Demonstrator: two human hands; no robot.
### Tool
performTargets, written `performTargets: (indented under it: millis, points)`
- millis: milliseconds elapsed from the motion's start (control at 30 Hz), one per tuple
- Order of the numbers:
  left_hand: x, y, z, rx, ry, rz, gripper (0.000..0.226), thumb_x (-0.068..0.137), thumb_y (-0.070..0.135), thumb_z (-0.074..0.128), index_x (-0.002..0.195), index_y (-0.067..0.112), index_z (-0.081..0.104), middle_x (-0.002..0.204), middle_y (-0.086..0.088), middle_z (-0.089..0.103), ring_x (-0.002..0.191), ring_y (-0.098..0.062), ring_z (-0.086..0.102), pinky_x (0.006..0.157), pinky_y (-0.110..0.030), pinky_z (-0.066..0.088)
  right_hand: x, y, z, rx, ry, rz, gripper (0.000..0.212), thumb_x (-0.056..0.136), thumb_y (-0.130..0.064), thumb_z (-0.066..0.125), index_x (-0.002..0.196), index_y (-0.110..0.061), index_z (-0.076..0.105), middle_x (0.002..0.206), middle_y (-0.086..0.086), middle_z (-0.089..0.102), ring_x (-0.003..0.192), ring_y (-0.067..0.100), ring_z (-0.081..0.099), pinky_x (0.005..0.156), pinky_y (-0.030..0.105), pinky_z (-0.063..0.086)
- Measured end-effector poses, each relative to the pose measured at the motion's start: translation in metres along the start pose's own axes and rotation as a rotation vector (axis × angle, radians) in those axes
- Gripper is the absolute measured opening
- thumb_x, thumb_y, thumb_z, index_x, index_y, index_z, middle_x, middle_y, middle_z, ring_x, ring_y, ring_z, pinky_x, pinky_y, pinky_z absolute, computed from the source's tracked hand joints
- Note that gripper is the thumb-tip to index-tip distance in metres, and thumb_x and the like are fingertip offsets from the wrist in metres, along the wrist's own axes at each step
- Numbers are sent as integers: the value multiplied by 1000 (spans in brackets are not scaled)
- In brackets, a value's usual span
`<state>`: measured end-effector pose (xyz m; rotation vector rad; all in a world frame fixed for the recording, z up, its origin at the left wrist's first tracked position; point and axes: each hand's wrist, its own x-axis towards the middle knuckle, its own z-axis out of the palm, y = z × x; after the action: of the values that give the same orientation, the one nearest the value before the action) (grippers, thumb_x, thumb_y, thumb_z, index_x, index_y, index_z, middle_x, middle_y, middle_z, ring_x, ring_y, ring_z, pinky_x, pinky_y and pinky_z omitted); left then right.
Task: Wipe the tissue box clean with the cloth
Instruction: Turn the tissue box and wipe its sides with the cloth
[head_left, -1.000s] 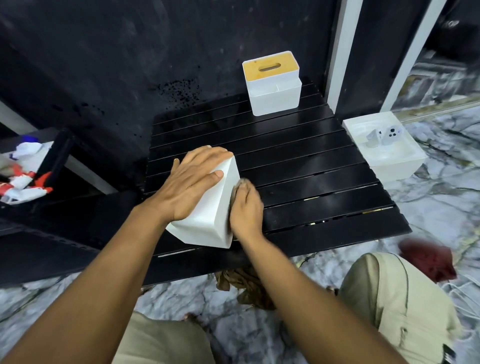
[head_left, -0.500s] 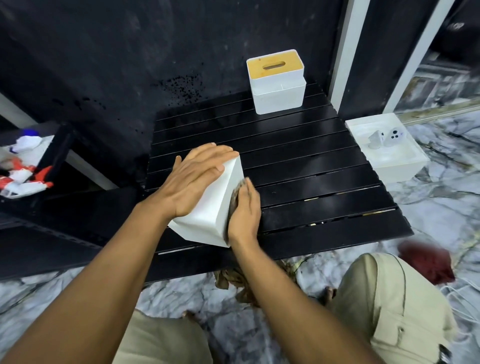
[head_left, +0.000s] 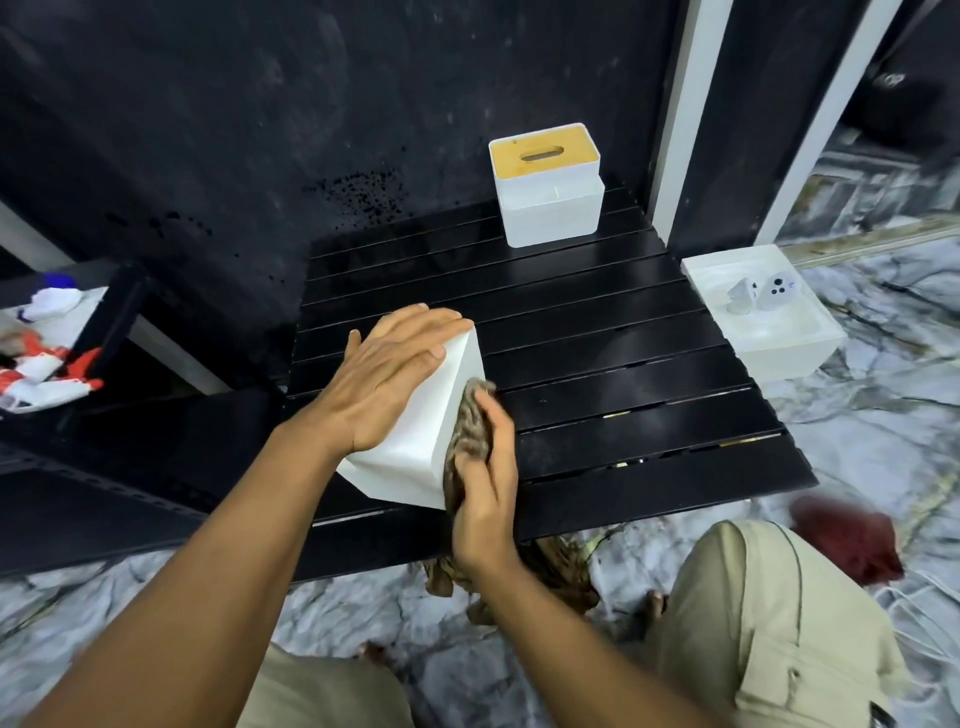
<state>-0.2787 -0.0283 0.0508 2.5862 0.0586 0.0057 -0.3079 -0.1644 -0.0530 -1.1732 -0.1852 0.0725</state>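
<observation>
Black slatted table (head_left: 597, 364): the reference for everything below. White tray (head_left: 774, 348) sits on the floor just off the table's right edge, with small white items inside. Lidded tissue box with a wooden slot top (head_left: 550, 202) stands upright at the table's far edge, against the wall. Plain white tissue box (head_left: 410, 457) is at the table's near-left part, tipped onto an edge. Maroon rag (head_left: 847, 540) lies on the floor off the table's near-right corner. Left hand (head_left: 387, 374) lies flat on the box's upper face, fingers straight and together, pressing. Right hand (head_left: 488, 499) has its fingers curled around the brown cloth (head_left: 470, 431), holding it against the box's right side. The cloth's tail hangs past the table's near edge.
</observation>
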Motion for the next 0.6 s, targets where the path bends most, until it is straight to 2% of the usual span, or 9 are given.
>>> performTargets:
  millis: [67,133,200,267,333,400,467,500,600]
  points:
    - [1,3,0,8,-8,8,54,94,59,15,142,52,40,149,32,32,144,7,10,115,-63,4,-20,0,3,-40,-4,-80,51,90,-33,47,138,-16,46,141,-1,44,134,15,42,108,23,36]
    - [1,3,0,9,-11,7,55,94,59,15,142,51,40,149,32,32,143,8,10,114,-64,4,-9,4,9,-80,79,45,49,95,-44,46,139,-23,44,140,-9,38,128,2,43,100,16,36]
    - [1,3,0,5,-12,5,54,93,60,16,141,53,39,149,33,31,143,8,10,115,-63,5,30,12,14,-137,166,265,47,99,-43,45,141,-22,46,142,-10,37,123,4,47,99,20,35]
    - [1,2,0,1,-10,-5,55,92,60,15,142,53,38,149,33,31,143,8,9,115,-63,4,68,6,14,-108,180,423,48,97,-44,47,139,-22,51,140,-8,50,122,9,52,107,31,39]
    - [0,3,1,5,-4,-20,58,91,61,15,143,50,37,151,31,30,144,8,8,116,-63,-1,74,-13,19,-36,164,285,48,97,-42,47,139,-19,53,136,-6,57,125,8,54,110,36,41]
    - [1,4,2,11,-2,-27,61,91,60,14,146,47,37,152,30,29,144,8,8,115,-62,-7,51,-31,26,29,91,-15,45,101,-27,43,142,-8,48,144,0,51,135,10,46,114,34,36]
    - [2,3,2,-2,-7,-27,60,92,57,14,145,47,38,152,30,30,144,8,8,115,-60,-10,17,-25,26,12,6,-135,45,102,-18,38,145,-4,41,151,3,43,142,14,37,117,35,31]
    - [2,2,2,-6,-7,-26,59,92,55,14,145,47,38,151,30,30,143,9,8,116,-60,-10,9,-16,22,-41,-8,-116,46,102,-21,37,146,-7,41,152,0,41,143,13,35,118,36,30]
    - [3,1,1,5,-16,-19,58,92,49,16,145,45,38,150,32,30,142,9,9,116,-59,-8,32,12,3,-324,11,132,49,104,-34,29,148,-15,39,154,-3,38,146,10,27,122,41,15]
